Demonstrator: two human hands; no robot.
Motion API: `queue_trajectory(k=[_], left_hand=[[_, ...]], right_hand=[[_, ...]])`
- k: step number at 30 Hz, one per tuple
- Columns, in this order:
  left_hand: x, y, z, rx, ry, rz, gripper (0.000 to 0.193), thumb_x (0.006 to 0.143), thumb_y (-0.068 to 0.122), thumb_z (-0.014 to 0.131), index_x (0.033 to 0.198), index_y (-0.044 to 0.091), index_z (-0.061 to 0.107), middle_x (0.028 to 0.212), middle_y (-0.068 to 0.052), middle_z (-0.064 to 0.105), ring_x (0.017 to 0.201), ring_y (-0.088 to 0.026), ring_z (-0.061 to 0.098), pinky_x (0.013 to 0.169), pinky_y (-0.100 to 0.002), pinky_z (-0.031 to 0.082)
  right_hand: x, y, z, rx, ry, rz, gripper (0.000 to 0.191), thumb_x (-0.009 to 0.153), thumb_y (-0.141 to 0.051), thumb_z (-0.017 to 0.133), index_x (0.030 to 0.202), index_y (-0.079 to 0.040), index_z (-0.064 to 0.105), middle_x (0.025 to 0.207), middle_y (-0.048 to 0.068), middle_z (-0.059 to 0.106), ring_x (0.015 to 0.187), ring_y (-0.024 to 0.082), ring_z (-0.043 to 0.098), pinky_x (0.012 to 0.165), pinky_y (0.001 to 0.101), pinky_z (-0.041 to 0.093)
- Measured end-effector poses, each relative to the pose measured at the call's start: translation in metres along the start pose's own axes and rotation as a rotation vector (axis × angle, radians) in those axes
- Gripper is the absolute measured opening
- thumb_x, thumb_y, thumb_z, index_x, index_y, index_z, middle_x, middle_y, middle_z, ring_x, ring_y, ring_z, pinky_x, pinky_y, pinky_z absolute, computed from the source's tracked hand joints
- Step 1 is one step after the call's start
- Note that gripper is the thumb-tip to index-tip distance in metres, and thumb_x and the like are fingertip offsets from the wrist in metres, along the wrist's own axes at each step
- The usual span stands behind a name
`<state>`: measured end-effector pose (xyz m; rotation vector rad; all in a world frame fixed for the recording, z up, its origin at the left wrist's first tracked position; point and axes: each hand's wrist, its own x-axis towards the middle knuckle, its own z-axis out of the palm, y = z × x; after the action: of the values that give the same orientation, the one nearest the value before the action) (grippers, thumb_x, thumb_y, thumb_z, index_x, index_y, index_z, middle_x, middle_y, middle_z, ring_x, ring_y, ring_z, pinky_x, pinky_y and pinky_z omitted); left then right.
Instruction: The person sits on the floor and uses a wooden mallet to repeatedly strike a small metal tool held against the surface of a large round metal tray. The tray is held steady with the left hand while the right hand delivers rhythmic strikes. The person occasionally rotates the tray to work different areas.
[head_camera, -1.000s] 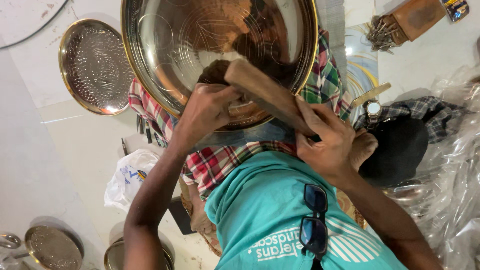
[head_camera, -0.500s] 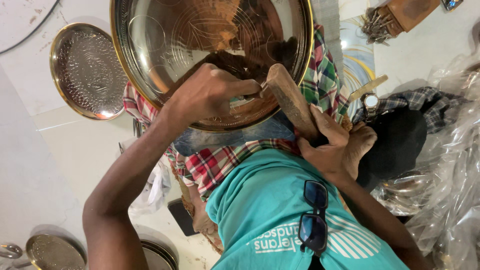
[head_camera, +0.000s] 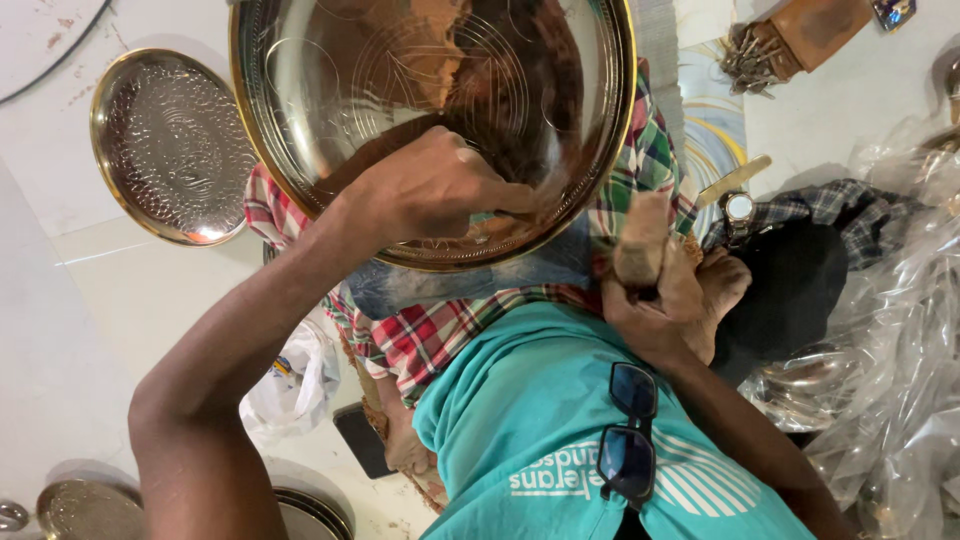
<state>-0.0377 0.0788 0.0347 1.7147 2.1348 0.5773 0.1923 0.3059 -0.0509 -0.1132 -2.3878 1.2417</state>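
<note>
A large shiny brass plate (head_camera: 330, 90) with fine engraved lines lies on my lap, over a plaid cloth (head_camera: 420, 345) and a piece of blue denim (head_camera: 560, 268). My left hand (head_camera: 430, 190) rests on the plate's near rim, its fingers curled onto the inner surface. My right hand (head_camera: 672, 305) is off the plate to the right and grips a short wooden block (head_camera: 640, 240) held upright beside the rim. I wear a teal shirt with dark sunglasses (head_camera: 625, 430) hanging at the collar.
A smaller embossed plate (head_camera: 170, 145) lies on the white floor at left. A white plastic bag (head_camera: 295, 385), a dark phone (head_camera: 360, 440) and more plates (head_camera: 90, 510) sit lower left. A wristwatch (head_camera: 738, 208), black cloth (head_camera: 790, 285) and clear plastic wrapping (head_camera: 900, 350) crowd the right.
My right hand has drawn the wooden block off the plate's surface, down and to the right. My left hand has slid further onto the plate's near rim.
</note>
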Motion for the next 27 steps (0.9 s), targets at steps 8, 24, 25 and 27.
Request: queue_trajectory(k=[8, 24, 25, 27], left_hand=[[-0.019, 0.002, 0.011, 0.035, 0.295, -0.047, 0.029, 0.073, -0.001, 0.070, 0.099, 0.012, 0.070, 0.088, -0.009, 0.076, 0.075, -0.024, 0.072, 0.065, -0.037, 0.057], [-0.035, 0.076, 0.064, -0.108, 0.960, -0.782, 0.058, 0.070, -0.004, 0.064, 0.126, 0.009, 0.059, 0.098, -0.014, 0.075, 0.089, -0.031, 0.075, 0.077, -0.042, 0.060], [-0.032, 0.080, 0.066, -0.132, 0.988, -0.837, 0.057, 0.070, -0.003, 0.066, 0.125, 0.010, 0.059, 0.096, -0.014, 0.075, 0.088, -0.031, 0.075, 0.076, -0.042, 0.060], [-0.028, 0.084, 0.068, -0.138, 1.056, -0.904, 0.057, 0.071, -0.003, 0.068, 0.126, 0.010, 0.059, 0.094, -0.015, 0.075, 0.087, -0.032, 0.075, 0.075, -0.043, 0.060]], right_hand=[[0.038, -0.044, -0.010, -0.114, -0.139, -0.071, 0.052, 0.077, 0.004, 0.072, 0.129, 0.003, 0.066, 0.115, 0.019, 0.067, 0.104, 0.024, 0.068, 0.093, 0.0340, 0.055], [0.195, -0.102, -0.033, -0.034, -0.700, -0.275, 0.083, 0.072, 0.001, 0.072, 0.152, -0.016, 0.054, 0.107, 0.011, 0.066, 0.083, 0.023, 0.064, 0.075, 0.0343, 0.053], [0.201, -0.109, -0.032, -0.140, -0.738, -0.328, 0.085, 0.070, 0.001, 0.073, 0.151, -0.017, 0.056, 0.110, 0.011, 0.069, 0.080, 0.023, 0.066, 0.070, 0.0350, 0.053], [0.215, -0.120, -0.027, -0.182, -0.775, -0.361, 0.086, 0.070, 0.001, 0.072, 0.152, -0.020, 0.056, 0.112, 0.009, 0.072, 0.078, 0.021, 0.068, 0.067, 0.0346, 0.054]])
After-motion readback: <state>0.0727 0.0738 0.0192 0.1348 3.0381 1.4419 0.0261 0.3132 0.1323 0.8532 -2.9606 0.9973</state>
